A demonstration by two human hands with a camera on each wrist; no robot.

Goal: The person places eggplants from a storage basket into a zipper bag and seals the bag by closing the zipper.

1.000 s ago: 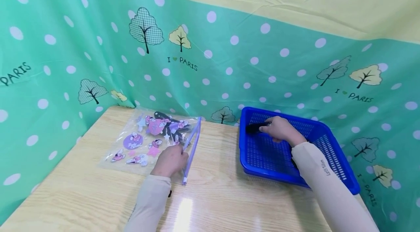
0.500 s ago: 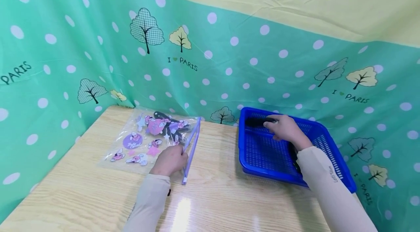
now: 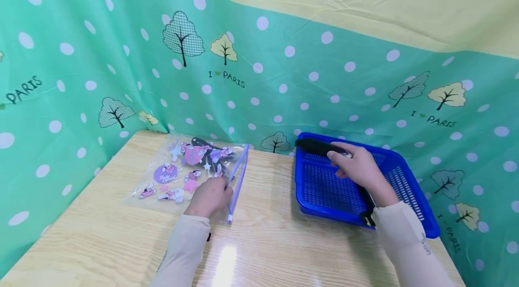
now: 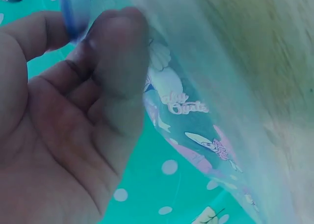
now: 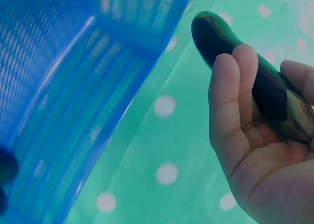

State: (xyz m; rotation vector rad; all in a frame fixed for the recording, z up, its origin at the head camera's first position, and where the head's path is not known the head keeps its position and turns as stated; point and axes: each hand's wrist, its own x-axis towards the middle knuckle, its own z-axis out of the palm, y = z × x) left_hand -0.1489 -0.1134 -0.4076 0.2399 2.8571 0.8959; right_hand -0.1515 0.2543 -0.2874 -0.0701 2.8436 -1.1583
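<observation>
On the left of the table lies a clear zip bag with pink and purple cartoon prints and a purple slider edge. Dark long things show through its film. My left hand pinches the bag at its mouth, fingers curled against the film in the left wrist view. Over the far left corner of a blue basket, my right hand grips a dark, glossy eggplant. Its rounded end points left; the other end, paler at the cap, sits in my palm.
Another dark long thing with a pale tip lies in the basket's right part, partly covered by my right forearm. A green dotted cloth hangs behind the wooden table and along its sides.
My right hand has raised the eggplant from inside the basket up to its far left rim. The left hand keeps its hold on the bag, which has barely moved.
</observation>
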